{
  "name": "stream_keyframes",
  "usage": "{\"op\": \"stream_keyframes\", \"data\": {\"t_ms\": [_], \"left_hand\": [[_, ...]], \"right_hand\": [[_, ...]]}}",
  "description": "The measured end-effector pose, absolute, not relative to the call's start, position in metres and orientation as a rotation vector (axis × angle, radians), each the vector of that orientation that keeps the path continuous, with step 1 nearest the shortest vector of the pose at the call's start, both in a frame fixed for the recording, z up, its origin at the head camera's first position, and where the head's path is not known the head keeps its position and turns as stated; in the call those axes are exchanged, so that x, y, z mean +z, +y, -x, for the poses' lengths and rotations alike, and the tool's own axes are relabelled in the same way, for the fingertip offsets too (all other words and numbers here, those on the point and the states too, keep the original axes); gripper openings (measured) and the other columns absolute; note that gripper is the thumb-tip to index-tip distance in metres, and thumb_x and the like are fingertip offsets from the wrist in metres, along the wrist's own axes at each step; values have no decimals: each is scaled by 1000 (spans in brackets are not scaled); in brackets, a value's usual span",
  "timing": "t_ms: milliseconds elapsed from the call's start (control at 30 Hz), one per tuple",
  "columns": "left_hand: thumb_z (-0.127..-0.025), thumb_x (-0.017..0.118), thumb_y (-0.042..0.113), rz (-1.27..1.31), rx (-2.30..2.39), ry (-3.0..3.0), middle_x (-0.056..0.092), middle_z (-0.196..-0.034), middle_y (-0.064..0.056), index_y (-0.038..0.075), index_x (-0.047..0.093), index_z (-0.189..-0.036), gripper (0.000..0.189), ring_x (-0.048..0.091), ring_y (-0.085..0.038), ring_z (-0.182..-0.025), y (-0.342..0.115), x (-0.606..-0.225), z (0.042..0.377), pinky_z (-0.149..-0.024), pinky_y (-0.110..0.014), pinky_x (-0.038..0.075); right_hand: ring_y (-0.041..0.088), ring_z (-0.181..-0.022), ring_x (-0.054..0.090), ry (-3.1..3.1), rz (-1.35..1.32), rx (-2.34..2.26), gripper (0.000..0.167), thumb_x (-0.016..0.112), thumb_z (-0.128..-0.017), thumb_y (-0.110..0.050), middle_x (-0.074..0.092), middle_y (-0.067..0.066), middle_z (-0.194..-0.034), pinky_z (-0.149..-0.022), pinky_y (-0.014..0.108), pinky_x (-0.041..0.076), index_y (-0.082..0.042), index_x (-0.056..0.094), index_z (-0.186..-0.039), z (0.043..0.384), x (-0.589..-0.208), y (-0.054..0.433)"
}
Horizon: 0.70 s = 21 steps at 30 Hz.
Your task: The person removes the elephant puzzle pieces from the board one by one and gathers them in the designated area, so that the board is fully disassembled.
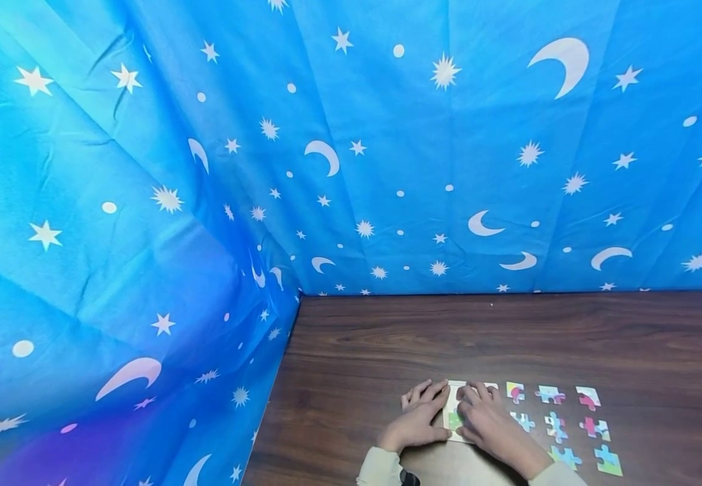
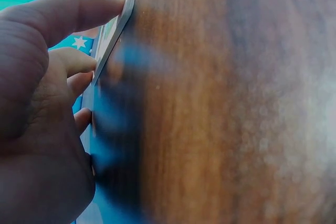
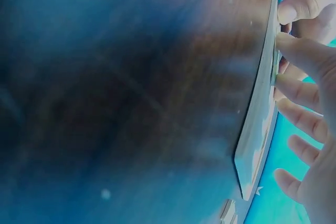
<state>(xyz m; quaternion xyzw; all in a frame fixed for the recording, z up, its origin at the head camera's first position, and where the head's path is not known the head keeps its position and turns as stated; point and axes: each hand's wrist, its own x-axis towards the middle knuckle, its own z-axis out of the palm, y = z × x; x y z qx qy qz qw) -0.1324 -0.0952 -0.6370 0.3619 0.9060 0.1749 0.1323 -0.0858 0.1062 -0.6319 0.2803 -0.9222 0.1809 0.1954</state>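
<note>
A shallow white-rimmed puzzle tray (image 1: pixel 455 383) lies on the table, much of it hidden beneath my right hand. My left hand (image 1: pixel 416 422) holds its left side, with the thumb at the near corner and the fingers by the far corner. In the left wrist view, that thumb (image 2: pixel 86 9) bears on the tray's edge. My right hand (image 1: pixel 487 418) is over the tray, its fingertips pressing down inside the rim. A green puzzle piece (image 1: pixel 453 420) shows in the tray beside the right fingers. Whether another piece is under those fingertips is hidden.
Several loose jigsaw pieces are spread in rows right of the tray, among them a pink-and-blue piece (image 1: pixel 596 428) and a green-and-blue piece (image 1: pixel 608 460). The dark wooden table (image 1: pixel 351 351) meets a blue star-and-moon curtain (image 1: pixel 387 162) at the back and left.
</note>
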Motion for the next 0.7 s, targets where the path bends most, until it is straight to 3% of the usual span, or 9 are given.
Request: {"op": "stream_keyframes", "data": {"t_ms": [400,700], "left_hand": [[-85,70,32,-1074,565,2597,28,-164,4,11,36,-158,83,22,-27,-147,-96,-641,136,-106,-48,23],[-84,71,34,-1061,579,2580,29,-164,2,22,36,-159,83,23,-30,-147,-98,-642,134,-106,-53,25]], "right_hand": [[39,-103,54,-2519,-757,482,35,88,-66,-34,58,8,-103,-76,60,44,-19,58,-74,82,-623,119],[39,-107,53,-2604,-665,468,31,89,-69,-30,58,8,-106,-77,58,42,-16,64,-80,67,-612,135]]}}
